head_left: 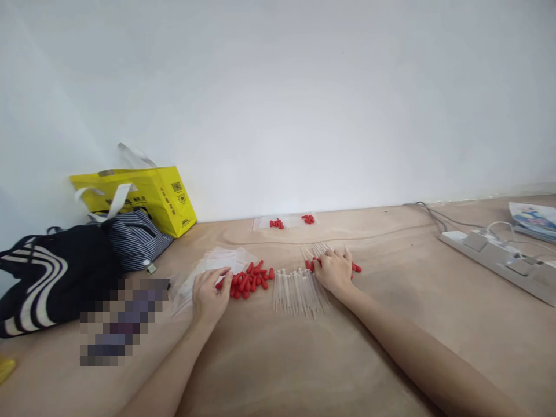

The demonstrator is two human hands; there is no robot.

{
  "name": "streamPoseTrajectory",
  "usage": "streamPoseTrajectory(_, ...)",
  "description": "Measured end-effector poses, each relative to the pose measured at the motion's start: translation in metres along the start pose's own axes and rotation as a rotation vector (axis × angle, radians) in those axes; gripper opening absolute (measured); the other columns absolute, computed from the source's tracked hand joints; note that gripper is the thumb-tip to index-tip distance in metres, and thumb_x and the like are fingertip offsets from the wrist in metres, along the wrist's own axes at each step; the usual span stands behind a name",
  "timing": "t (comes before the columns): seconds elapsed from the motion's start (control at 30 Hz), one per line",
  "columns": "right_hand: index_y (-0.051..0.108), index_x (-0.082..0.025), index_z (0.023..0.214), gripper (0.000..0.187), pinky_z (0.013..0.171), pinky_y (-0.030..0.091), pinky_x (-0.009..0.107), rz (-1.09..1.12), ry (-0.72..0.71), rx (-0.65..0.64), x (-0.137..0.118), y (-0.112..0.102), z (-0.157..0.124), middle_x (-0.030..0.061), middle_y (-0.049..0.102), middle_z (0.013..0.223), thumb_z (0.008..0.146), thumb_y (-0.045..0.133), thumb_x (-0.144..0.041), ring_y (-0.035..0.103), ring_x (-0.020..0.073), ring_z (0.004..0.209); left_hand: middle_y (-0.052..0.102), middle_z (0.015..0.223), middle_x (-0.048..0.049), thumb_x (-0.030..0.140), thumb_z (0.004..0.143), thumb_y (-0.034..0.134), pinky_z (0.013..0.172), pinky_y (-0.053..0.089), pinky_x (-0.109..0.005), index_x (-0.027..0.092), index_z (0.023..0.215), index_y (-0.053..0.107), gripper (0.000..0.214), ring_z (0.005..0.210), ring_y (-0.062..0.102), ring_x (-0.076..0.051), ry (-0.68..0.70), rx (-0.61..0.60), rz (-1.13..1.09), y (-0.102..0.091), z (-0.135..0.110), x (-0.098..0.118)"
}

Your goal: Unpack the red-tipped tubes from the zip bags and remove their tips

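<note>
My left hand (210,294) rests on the wooden table (304,359), fingers stretched out, its fingertips touching a pile of several small red rubber caps (249,280). My right hand (335,270) lies palm down with fingers spread over a few more red caps (356,267) and the far end of a row of several clear thin plastic tubes (297,291). Neither hand visibly grips anything. A stack of clear plastic bags (208,269) lies just left of my left hand.
Farther back lie clear bags with two small clusters of red caps (292,220). At the left stand a yellow bag (145,194), a striped pouch (136,237) and a black-and-white bag (47,278). A white power strip (499,255) with cables sits at the right.
</note>
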State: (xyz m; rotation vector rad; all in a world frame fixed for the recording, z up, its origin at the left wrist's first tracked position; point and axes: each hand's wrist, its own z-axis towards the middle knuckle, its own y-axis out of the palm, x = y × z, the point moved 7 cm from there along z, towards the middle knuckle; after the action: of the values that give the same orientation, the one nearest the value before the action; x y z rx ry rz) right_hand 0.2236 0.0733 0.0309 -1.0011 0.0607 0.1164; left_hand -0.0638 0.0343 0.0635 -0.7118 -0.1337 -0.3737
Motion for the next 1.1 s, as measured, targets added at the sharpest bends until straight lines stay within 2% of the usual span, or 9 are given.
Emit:
streamPoseTrajectory(0.1,0.063,-0.018,0.068,0.023,0.068,0.022,0.035,0.073,-0.008,0.082,0.005,-0.01,-0.006,0.0081,0.06,0.073,0.081,0.045,-0.025,0.047,0.0214,0.078,0.064,0.076,-0.006,0.034,0.079,0.044,0.073,0.041,-0.034,0.019,0.079,0.063,0.025,0.075,0.055,-0.02,0.107,0.028,0.012,-0.003,-0.004,0.023)
streamPoseTrajectory(0.2,0.062,-0.021,0.078,0.019,0.072,0.022,0.035,0.202,-0.114,0.137,0.003,-0.023,-0.017,0.0048,0.061,0.08,0.082,0.045,-0.027,0.047,0.0192,0.081,0.063,0.082,-0.0057,0.029,0.079,0.047,0.076,0.04,-0.034,0.02,0.086,0.063,0.02,0.08,0.054,-0.02,0.218,0.016,-0.012,-0.002,-0.012,0.052)
streamPoseTrajectory(0.37,0.059,-0.022,0.08,0.015,0.084,0.021,0.035,0.446,-0.324,0.091,-0.015,-0.039,-0.042,-0.001,0.063,0.08,0.084,0.044,-0.022,0.049,0.0143,0.081,0.062,0.097,-0.0059,0.024,0.081,0.046,0.085,0.035,-0.036,0.022,0.102,0.059,0.024,0.094,0.052,-0.02,0.49,-0.097,-0.057,0.012,-0.03,0.103)
streamPoseTrajectory(0.47,0.059,-0.022,0.078,0.016,0.087,0.019,0.035,0.51,-0.384,0.082,-0.027,-0.043,-0.054,-0.0019,0.064,0.076,0.084,0.044,-0.021,0.05,0.013,0.079,0.065,0.09,-0.0036,0.025,0.082,0.046,0.085,0.033,-0.037,0.024,0.097,0.061,0.021,0.09,0.053,-0.019,0.559,-0.151,-0.082,0.02,-0.037,0.12)
streamPoseTrajectory(0.57,0.059,-0.022,0.079,0.016,0.088,0.02,0.035,0.551,-0.418,0.077,-0.035,-0.044,-0.06,-0.0019,0.063,0.076,0.084,0.044,-0.021,0.049,0.0127,0.079,0.065,0.07,0.0005,0.025,0.083,0.046,0.081,0.031,-0.036,0.023,0.086,0.062,0.016,0.072,0.054,-0.015,0.565,-0.158,-0.111,0.025,-0.04,0.127)
streamPoseTrajectory(0.63,0.059,-0.022,0.081,0.015,0.088,0.02,0.035,0.56,-0.426,0.087,-0.037,-0.044,-0.062,-0.0014,0.063,0.076,0.083,0.044,-0.022,0.049,0.0131,0.079,0.062,0.064,0.0016,0.023,0.084,0.044,0.079,0.03,-0.035,0.021,0.082,0.061,0.017,0.065,0.052,-0.013,0.569,-0.164,-0.116,0.03,-0.042,0.129)
streamPoseTrajectory(0.83,0.063,-0.027,0.086,0.013,0.088,0.019,0.038,0.467,-0.468,0.162,-0.039,-0.042,-0.064,-0.0018,0.062,0.072,0.081,0.051,-0.028,0.047,0.0134,0.076,0.061,0.067,-0.0009,0.011,0.081,0.038,0.076,0.028,-0.034,0.018,0.079,0.058,0.021,0.067,0.051,-0.014,0.537,-0.262,-0.101,0.041,-0.046,0.131)
streamPoseTrajectory(1.1,0.064,-0.024,0.076,0.016,0.087,0.02,0.038,0.406,-0.514,0.185,-0.04,-0.043,-0.07,-0.0029,0.054,0.056,0.081,0.049,-0.026,0.046,0.0122,0.071,0.06,0.057,0.0007,0.005,0.071,0.04,0.075,0.023,-0.037,0.02,0.068,0.056,0.022,0.066,0.051,-0.015,0.455,-0.236,-0.144,0.03,-0.044,0.129)
